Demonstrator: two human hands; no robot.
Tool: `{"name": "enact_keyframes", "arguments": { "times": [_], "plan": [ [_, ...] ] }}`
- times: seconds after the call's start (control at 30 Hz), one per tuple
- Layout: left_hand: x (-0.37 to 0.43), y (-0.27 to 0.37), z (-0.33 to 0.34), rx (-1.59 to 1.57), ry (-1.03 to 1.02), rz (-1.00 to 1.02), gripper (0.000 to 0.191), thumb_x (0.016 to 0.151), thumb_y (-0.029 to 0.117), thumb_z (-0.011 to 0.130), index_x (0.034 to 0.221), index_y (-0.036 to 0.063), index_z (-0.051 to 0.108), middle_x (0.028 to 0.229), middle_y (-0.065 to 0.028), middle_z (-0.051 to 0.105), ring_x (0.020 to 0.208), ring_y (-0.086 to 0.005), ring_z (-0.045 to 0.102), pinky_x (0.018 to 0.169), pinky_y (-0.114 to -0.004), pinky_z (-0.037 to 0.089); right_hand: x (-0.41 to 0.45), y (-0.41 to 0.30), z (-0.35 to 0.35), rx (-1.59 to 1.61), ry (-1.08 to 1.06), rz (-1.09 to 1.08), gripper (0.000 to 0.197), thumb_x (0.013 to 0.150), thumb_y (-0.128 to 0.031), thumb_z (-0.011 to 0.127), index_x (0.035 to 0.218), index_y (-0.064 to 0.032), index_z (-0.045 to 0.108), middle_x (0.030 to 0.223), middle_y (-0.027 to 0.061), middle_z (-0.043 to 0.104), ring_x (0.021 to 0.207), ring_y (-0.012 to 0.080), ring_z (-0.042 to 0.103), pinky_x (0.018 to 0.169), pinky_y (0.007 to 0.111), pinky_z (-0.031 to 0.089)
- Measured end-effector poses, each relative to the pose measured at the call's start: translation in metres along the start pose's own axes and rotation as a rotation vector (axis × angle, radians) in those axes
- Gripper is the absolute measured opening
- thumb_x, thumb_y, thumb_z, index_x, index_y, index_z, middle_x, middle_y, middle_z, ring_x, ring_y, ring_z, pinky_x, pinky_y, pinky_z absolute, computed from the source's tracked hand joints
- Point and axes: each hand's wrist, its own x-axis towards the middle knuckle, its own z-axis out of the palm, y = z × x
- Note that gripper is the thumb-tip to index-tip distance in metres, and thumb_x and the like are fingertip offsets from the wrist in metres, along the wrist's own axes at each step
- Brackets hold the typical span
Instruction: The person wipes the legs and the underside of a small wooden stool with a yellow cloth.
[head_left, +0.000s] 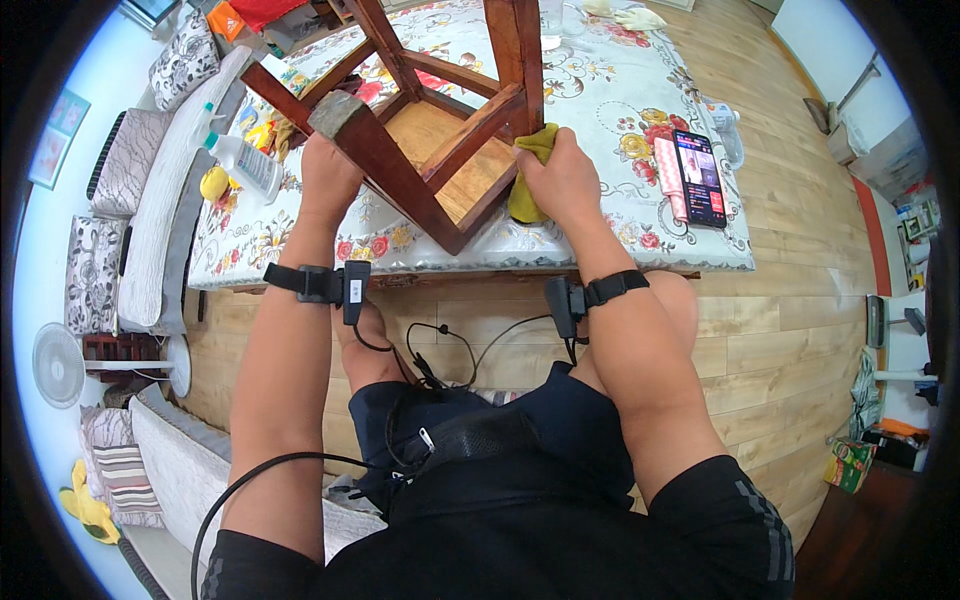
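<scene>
A reddish-brown wooden stool (405, 199) lies tipped over on the table, its legs pointing up and towards me, the underside of its seat showing. My left hand (328, 176) grips the stool at the left, just behind the near leg, which partly hides the fingers. In my right hand (562, 180) is a folded olive-green cloth (527, 201), pressed against the stool's right side near the base of a leg. A white spray bottle with a teal nozzle (251, 166) stands or leans left of the stool, beside a yellow round object (214, 184).
The table has a floral cover (465, 259). At its right edge a smartphone (701, 180) lies partly on a pink cloth (670, 176). A clear pitcher (551, 26) is at the back. Cables (474, 360) hang between my wrist straps and lap. A sofa (161, 195) is to the left.
</scene>
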Motion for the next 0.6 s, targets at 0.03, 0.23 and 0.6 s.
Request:
{"name": "enact_keyframes", "arguments": {
  "times": [0.03,0.23,0.6],
  "plan": [
    [0.003,0.0,0.004,-0.003,-0.004,0.001,0.05,0.115,0.042,0.049,0.093,0.002,0.069,0.085,-0.004,0.07,0.08,-0.0143,0.067,0.075,-0.03,0.052,0.001,0.0,0.002,0.017,-0.009,0.038,0.05,0.094,-0.04,0.076,0.114,0.0023,0.06,0.104,0.0274,0.076,0.101,0.0467,0.073,0.087,0.052,0.058],
    [0.004,0.025,0.034,0.091,-0.177,-0.163,0.057,0.112,0.05,0.055,0.081,0.0035,0.064,0.068,0.0011,0.053,0.066,-0.0104,0.05,0.063,-0.031,0.042,0.004,-0.003,0.005,0.004,-0.081,0.11,0.055,0.094,-0.035,0.077,0.123,0.0037,0.052,0.109,0.0315,0.074,0.105,0.0492,0.073,0.091,0.052,0.058],
    [-0.002,0.014,0.039,0.115,-0.063,-0.037,0.052,0.113,0.042,0.054,0.087,-0.002,0.066,0.074,-0.004,0.059,0.074,-0.0139,0.054,0.071,-0.034,0.045,-0.044,-0.019,0.008,0.079,-0.172,0.053,0.054,0.095,-0.033,0.075,0.122,0.0041,0.047,0.107,0.0343,0.072,0.102,0.0539,0.071,0.088,0.057,0.057]
  ]
}}
